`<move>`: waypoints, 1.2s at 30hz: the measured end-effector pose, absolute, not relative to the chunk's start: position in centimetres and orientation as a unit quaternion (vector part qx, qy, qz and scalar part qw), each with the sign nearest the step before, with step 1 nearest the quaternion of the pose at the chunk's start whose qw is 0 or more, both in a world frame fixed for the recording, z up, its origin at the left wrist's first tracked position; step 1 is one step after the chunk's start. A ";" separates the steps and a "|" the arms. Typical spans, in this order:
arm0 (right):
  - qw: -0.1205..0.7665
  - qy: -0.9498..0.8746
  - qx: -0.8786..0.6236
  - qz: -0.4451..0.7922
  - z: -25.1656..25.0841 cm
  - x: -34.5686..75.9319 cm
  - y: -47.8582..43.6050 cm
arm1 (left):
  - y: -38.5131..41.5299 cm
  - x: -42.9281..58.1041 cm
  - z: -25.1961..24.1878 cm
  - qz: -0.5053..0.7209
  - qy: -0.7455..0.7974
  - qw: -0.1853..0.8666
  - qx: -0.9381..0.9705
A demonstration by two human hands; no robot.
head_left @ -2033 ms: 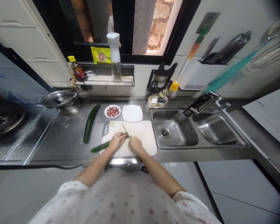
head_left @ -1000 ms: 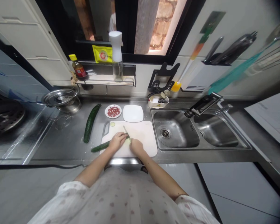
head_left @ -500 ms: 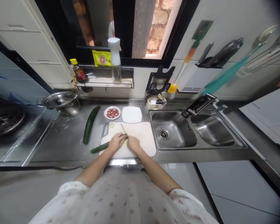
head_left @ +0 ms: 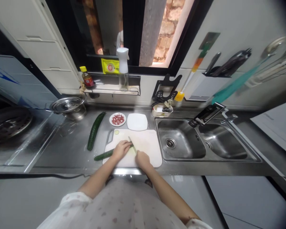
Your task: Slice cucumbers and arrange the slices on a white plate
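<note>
A dark green cucumber (head_left: 104,155) lies across the white cutting board (head_left: 149,143), its uncut end sticking out past the left edge. My left hand (head_left: 121,150) is closed over it near its right end. In my right hand (head_left: 142,158) is a knife (head_left: 132,145), its blade slanting up and left, right by the cucumber's end and my left fingertips. One pale round cucumber slice (head_left: 116,132) rests at the board's upper left. The far side of the cucumber under my left palm is hidden.
A second cucumber (head_left: 95,131) lies left of the board. Behind the board are a small plate of chopped red pieces (head_left: 118,119) and a white square plate (head_left: 137,121). A steel double sink (head_left: 181,140) is at the right, a lidded pot (head_left: 70,108) at the left.
My right hand and the knife handle have drawn back toward me and slightly right, showing more blade. My left hand stays on the cucumber. The whole view has shifted a little.
</note>
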State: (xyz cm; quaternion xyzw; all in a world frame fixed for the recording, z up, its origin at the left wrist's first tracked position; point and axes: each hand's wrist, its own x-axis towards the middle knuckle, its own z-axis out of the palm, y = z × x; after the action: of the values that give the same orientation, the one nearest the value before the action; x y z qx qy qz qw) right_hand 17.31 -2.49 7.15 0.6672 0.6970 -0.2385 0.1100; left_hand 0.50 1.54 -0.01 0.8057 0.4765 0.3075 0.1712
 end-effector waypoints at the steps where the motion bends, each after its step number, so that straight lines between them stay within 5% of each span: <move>1: 0.109 0.699 0.666 -0.235 7.1 17.4 -2.7 | 1.5 0.5 0.0 0.308 0.478 0.170 0.805; 24: 0.058 0.707 0.661 -0.247 7.0 14.9 1.9 | 1.6 0.5 0.3 0.305 0.476 0.159 0.809; 36: 0.100 0.692 0.670 -0.249 7.3 16.4 -1.3 | 1.5 0.3 0.3 0.293 0.481 0.164 0.810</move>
State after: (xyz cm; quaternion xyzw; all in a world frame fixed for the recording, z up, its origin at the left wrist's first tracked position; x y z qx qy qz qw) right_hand 16.44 -1.27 7.34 0.6705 0.6919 -0.2487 0.0996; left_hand 0.35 1.50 0.27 0.8097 0.4810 0.2934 0.1642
